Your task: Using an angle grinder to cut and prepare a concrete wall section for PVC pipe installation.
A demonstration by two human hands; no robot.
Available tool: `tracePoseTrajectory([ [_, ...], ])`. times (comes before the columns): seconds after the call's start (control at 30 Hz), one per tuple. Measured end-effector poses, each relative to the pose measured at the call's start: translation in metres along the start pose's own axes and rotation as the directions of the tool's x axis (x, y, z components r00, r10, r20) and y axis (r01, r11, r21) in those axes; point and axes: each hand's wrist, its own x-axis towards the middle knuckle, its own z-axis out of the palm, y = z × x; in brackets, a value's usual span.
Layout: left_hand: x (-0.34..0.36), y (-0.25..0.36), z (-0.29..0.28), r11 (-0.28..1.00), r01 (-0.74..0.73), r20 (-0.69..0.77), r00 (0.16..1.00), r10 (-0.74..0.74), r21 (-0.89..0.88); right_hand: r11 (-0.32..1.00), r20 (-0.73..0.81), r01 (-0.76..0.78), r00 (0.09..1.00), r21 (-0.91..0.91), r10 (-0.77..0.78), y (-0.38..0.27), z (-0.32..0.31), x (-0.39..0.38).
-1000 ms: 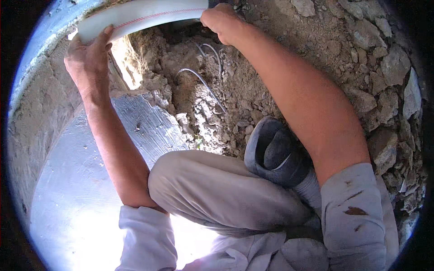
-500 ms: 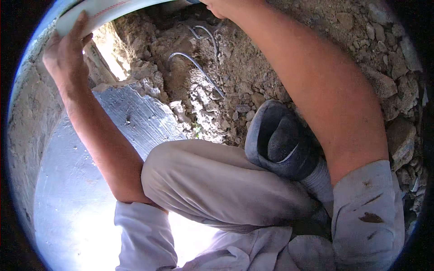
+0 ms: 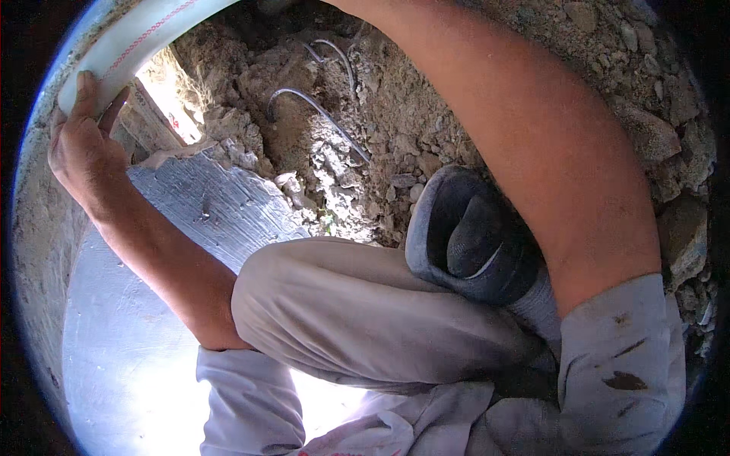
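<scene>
A pale whitish pipe (image 3: 122, 47) with a line of red print curves along the upper left rim. My left hand (image 3: 87, 144) grips its lower end, the fingers and thumb pressed round it. My right forearm (image 3: 525, 129) reaches up and leaves the picture at the top edge, so my right hand is out of sight. Below the pipe, two thin grey bent cables (image 3: 323, 114) stick out of the dirt.
Broken earth and stones (image 3: 395, 144) lie ahead and to the right. A smooth grey slab (image 3: 144, 296) spreads on the left, brightly lit. My bent knee (image 3: 304, 296) and dark shoe (image 3: 471, 235) take up the middle. A bright gap (image 3: 171, 95) opens beneath the pipe.
My left hand and the pipe's end have shifted down and to the left in the picture. My right hand has passed out of the top edge.
</scene>
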Motion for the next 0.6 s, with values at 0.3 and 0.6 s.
tracePoseTrajectory([
  [0.3, 0.006, -0.002, 0.003, 1.0, 0.011, 0.022, 1.0, -0.011, -0.003, 0.997, 0.021, 0.031, 0.999, -0.067, -0.03, 0.014, 0.026, 0.03],
  [0.6, 0.011, -0.004, 0.001, 0.999, 0.051, 0.018, 0.999, -0.052, 0.019, 0.999, 0.041, 0.031, 0.999, -0.027, -0.029, 0.008, 0.001, 0.0],
])
